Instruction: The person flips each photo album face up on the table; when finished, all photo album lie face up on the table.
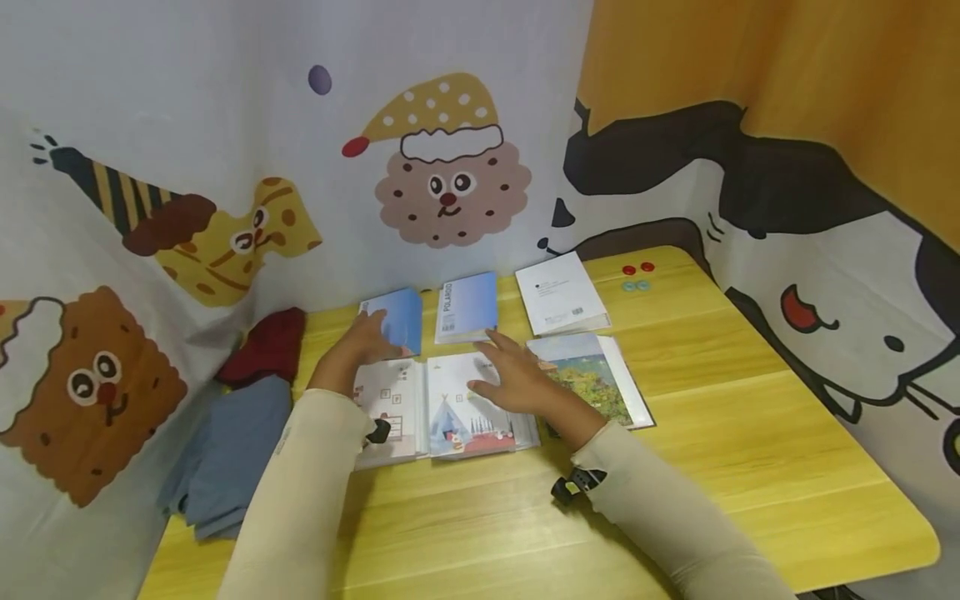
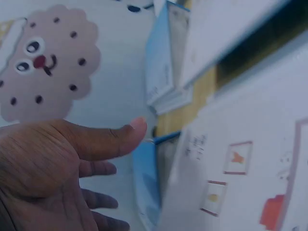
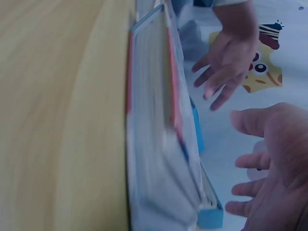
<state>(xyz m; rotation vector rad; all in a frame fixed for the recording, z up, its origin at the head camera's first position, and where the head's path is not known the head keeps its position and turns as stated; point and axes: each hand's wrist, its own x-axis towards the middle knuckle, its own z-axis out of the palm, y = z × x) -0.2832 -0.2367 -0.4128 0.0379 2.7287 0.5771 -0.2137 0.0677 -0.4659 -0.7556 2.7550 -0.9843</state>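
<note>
My left hand (image 1: 367, 340) hovers over the left blue book (image 1: 405, 317), its thumb and fingers spread with nothing between them. In the left wrist view the thumb of that hand (image 2: 62, 163) points toward the white illustrated pages (image 2: 231, 178). My right hand (image 1: 513, 375) is above the right half of this white picture book (image 1: 457, 417), which shows a blue tent and lies spread in two halves. Its fingers are parted and hold nothing. From the right wrist, the right hand (image 3: 279, 168) appears beside the thick page edges (image 3: 154, 96).
Behind stand a blue book marked POLAROID (image 1: 471, 310) and a white book (image 1: 561, 293). A book with a tree picture (image 1: 592, 383) lies to the right. Red buttons (image 1: 637, 268) and pale blue ones (image 1: 635, 286) lie farther back. Folded grey-blue cloth (image 1: 232, 458) and dark red cloth (image 1: 270, 346) are at left.
</note>
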